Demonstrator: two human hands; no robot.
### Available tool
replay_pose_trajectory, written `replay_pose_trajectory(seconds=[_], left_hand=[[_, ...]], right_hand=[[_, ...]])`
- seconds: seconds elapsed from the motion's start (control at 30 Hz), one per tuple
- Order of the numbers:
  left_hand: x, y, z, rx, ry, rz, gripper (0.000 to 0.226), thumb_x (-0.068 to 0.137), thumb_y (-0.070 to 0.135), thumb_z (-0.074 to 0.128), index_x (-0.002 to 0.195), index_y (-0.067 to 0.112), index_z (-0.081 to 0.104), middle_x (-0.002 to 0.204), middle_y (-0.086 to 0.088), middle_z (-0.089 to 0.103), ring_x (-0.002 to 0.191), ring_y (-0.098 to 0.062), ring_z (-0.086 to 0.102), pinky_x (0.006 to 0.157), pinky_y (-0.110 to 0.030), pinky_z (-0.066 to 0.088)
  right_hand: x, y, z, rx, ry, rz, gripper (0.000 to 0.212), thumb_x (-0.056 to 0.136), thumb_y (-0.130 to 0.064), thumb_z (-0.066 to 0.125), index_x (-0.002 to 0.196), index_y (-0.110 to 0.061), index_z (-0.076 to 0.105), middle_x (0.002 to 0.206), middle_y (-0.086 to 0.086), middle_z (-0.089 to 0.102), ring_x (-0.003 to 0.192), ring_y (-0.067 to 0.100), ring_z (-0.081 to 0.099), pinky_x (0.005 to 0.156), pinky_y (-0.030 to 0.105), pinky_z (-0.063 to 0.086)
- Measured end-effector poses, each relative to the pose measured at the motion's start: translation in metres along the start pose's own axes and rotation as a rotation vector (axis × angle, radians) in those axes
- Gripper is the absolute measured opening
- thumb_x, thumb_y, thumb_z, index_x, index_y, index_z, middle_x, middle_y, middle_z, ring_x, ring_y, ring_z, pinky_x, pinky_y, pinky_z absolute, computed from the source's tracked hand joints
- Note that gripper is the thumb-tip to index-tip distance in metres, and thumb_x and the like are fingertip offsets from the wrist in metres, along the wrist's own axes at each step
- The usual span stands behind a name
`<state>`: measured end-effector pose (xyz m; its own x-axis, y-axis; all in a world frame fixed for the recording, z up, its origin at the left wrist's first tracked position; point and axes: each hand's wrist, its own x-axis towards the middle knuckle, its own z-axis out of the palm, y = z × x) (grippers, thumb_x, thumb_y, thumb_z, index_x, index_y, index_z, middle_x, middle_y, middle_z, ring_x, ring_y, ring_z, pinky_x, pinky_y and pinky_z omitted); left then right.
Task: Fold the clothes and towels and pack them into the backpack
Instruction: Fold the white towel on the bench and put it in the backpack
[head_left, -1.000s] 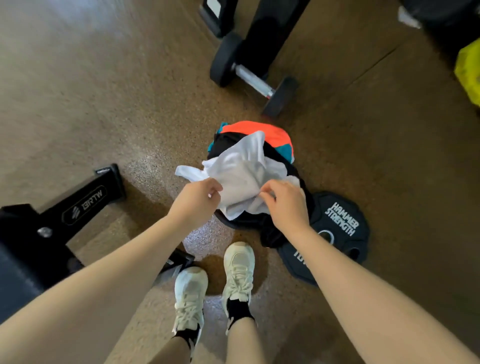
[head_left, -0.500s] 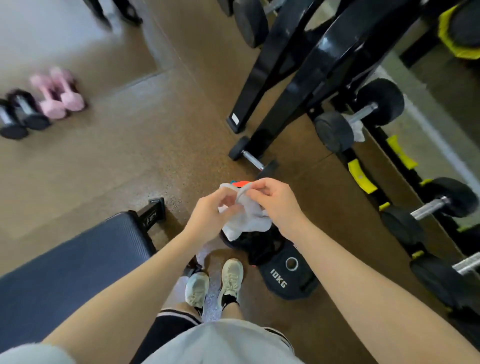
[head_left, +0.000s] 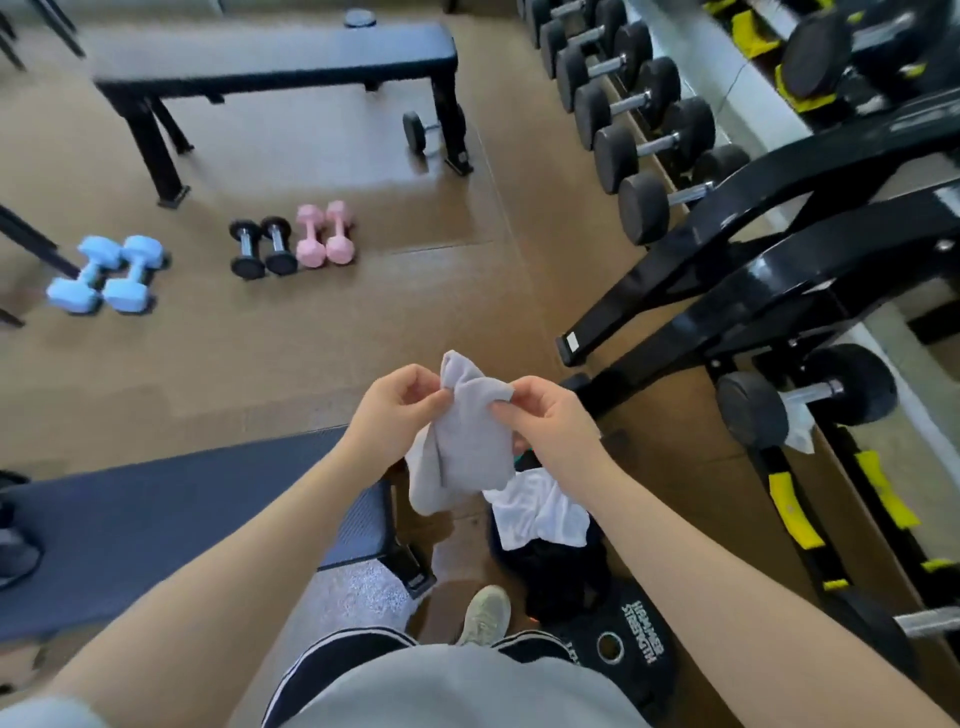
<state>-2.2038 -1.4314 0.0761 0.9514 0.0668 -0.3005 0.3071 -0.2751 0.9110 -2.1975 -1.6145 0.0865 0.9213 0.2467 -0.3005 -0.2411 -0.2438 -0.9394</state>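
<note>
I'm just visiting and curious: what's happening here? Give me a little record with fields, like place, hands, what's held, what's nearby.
place: gym floor with benches and dumbbell racks
left hand: pinches the top edge of a grey cloth
right hand: pinches the same top edge, on the other side
grey cloth: hangs down between the two hands, not yet folded
below the hands: white cloth lying on a dark pile on the floor
left of person: padded bench
far floor: pink dumbbells, blue dumbbells
backpack: cannot tell
</note>
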Motion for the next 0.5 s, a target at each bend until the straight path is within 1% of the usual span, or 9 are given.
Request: replay_pose_trajectory(seconds=[0.03,0.1,0.13,0.2,0.23,0.3,0.37,0.4,0.5], left_hand=[[-0.005,-0.005,-0.012,0.004,0.066,-0.012,0.008,0.086,0.017,0.064,0.079,0.013,0.061,0.071,0.003,0.057,0.067,-0.013,0.049,0.066,-0.032,0.040],[-0.017,-0.013,-0.032,0.004,0.192,-0.004,0.009,0.084,0.016,0.065,0.079,0.019,0.059,0.077,0.006,0.059,0.070,-0.011,0.051,0.069,-0.028,0.042],[-0.027,-0.017,-0.043,0.016,0.228,0.019,0.010,0.085,0.016,0.064,0.081,0.022,0.057,0.081,0.007,0.060,0.074,-0.010,0.053,0.070,-0.025,0.043],[-0.048,-0.026,-0.060,0.035,0.205,0.066,0.009,0.087,0.016,0.061,0.087,0.022,0.056,0.087,0.009,0.060,0.080,-0.006,0.056,0.071,-0.018,0.044],[-0.061,-0.031,-0.071,0.025,0.170,0.081,0.007,0.089,0.016,0.059,0.089,0.022,0.057,0.088,0.011,0.061,0.082,-0.004,0.057,0.071,-0.017,0.045],[-0.083,-0.044,-0.093,-0.011,0.142,0.096,0.013,0.090,0.015,0.059,0.093,0.028,0.057,0.093,0.013,0.063,0.086,0.000,0.059,0.074,-0.014,0.047],[-0.100,-0.060,-0.118,-0.065,0.198,0.088,0.018,0.088,0.016,0.061,0.096,0.031,0.057,0.098,0.012,0.064,0.092,-0.003,0.061,0.078,-0.014,0.049],[-0.108,-0.067,-0.131,-0.098,0.234,0.073,0.018,0.087,0.016,0.063,0.096,0.031,0.057,0.098,0.010,0.064,0.094,-0.006,0.061,0.079,-0.015,0.049],[-0.125,-0.083,-0.166,-0.197,0.325,0.037,0.017,0.085,0.013,0.066,0.091,0.028,0.059,0.091,0.008,0.066,0.088,-0.012,0.064,0.075,-0.018,0.049]], right_hand=[[0.002,-0.006,0.013,-0.014,-0.014,-0.010,0.023,0.088,-0.017,0.063,0.095,0.005,0.060,0.080,0.021,0.060,0.070,0.017,0.055,0.061,0.029,0.048],[0.005,-0.015,0.042,-0.022,-0.029,-0.022,0.020,0.087,-0.015,0.064,0.087,0.005,0.058,0.065,0.010,0.055,0.056,0.013,0.051,0.052,0.025,0.043],[0.006,-0.018,0.059,-0.038,-0.027,-0.030,0.017,0.087,-0.014,0.064,0.080,0.000,0.058,0.060,0.004,0.055,0.052,0.011,0.050,0.051,0.025,0.043],[0.007,-0.021,0.094,-0.094,0.010,-0.053,0.020,0.086,-0.016,0.066,0.068,-0.012,0.057,0.052,-0.004,0.054,0.049,0.008,0.050,0.055,0.027,0.043],[0.007,-0.022,0.114,-0.114,0.025,-0.063,0.023,0.085,-0.017,0.067,0.065,-0.016,0.057,0.051,-0.006,0.055,0.049,0.007,0.050,0.055,0.026,0.043],[0.004,-0.026,0.155,-0.140,0.034,-0.069,0.018,0.084,-0.020,0.069,0.068,-0.018,0.061,0.058,-0.007,0.059,0.058,0.009,0.055,0.059,0.029,0.045],[-0.004,-0.032,0.193,-0.110,0.012,-0.053,0.009,0.084,-0.019,0.068,0.076,-0.016,0.068,0.067,-0.006,0.065,0.067,0.012,0.060,0.066,0.031,0.049],[-0.008,-0.036,0.211,-0.080,-0.011,-0.047,0.006,0.085,-0.017,0.067,0.080,-0.016,0.071,0.070,-0.006,0.067,0.070,0.011,0.062,0.067,0.030,0.050],[-0.019,-0.051,0.256,-0.022,-0.061,-0.056,0.010,0.086,-0.010,0.064,0.087,-0.013,0.074,0.075,-0.005,0.069,0.070,0.005,0.062,0.068,0.023,0.050]])
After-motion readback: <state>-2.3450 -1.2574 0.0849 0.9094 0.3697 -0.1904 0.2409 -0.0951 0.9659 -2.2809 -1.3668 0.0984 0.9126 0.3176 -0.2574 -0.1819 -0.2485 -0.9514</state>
